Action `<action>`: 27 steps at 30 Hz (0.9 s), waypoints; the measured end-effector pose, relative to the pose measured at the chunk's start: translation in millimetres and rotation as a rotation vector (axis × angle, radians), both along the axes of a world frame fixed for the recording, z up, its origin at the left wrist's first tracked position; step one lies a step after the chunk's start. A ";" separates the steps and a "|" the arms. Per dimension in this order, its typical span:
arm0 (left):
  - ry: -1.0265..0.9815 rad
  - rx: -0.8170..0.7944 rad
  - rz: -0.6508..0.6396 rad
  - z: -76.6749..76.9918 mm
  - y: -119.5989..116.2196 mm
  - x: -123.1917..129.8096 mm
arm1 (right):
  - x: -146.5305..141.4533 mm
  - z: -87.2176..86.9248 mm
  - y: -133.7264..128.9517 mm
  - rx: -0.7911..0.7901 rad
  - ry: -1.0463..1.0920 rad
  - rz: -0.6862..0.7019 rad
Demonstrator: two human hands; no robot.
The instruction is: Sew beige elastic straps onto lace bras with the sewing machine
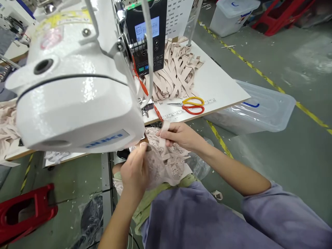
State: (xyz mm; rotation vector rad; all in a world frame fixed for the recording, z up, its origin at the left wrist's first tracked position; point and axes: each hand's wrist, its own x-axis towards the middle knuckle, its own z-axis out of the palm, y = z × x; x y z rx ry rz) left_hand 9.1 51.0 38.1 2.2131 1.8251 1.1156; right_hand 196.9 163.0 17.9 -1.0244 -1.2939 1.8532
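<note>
In the head view, my left hand is closed on the edge of a pale pink lace bra, just below the sewing machine head. To its right, my right hand pinches a light pink strap between thumb and fingers. More of the lace lies in my lap, under and between both hands. The machine head hides its needle area from this view.
On the white table lie a heap of pink straps, scissors with yellow and red handles, and a ruler. A control panel stands behind. Lidded plastic bins and red stools are on the floor.
</note>
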 end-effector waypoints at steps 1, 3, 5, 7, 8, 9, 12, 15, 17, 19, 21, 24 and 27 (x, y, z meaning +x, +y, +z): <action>0.069 0.022 0.062 -2.4 1.0 -4.9 | -2.9 2.5 6.2 0.005 -0.006 0.085; 0.138 -0.018 0.159 -4.2 1.6 -10.1 | -9.5 5.3 14.1 0.023 -0.001 0.207; 0.143 -0.110 0.212 -1.5 0.8 -11.3 | -16.4 6.2 17.6 0.054 0.004 0.241; 0.139 -0.191 0.223 4.3 -0.5 -12.9 | -23.2 6.9 18.9 0.087 -0.011 0.216; 0.132 -0.233 0.209 7.6 -1.0 -15.2 | -26.6 7.5 19.3 0.114 -0.028 0.192; 0.114 -0.289 0.184 10.8 -1.2 -18.7 | -30.0 8.2 19.9 0.153 -0.052 0.164; -0.006 -0.511 0.066 17.5 -0.2 -35.2 | -40.1 9.8 23.2 0.344 -0.137 0.071; -0.064 -0.670 -0.024 19.5 1.6 -50.3 | -50.1 7.3 28.5 0.625 -0.239 -0.033; -0.061 -0.708 -0.034 19.3 1.5 -53.4 | -56.4 3.4 31.8 0.787 -0.263 -0.084; -0.131 -0.725 -0.002 19.2 -0.3 -49.6 | -61.8 -0.3 34.2 0.861 -0.246 -0.104; -0.280 -0.725 0.064 19.8 -3.3 -40.9 | -65.9 -1.4 35.5 0.850 -0.229 -0.083; -0.497 -0.681 0.129 22.6 -8.5 -25.1 | -68.6 3.9 36.4 0.778 -0.229 -0.018; -0.535 -0.586 0.100 26.3 -11.9 -13.2 | -68.2 14.9 37.3 0.734 -0.255 0.041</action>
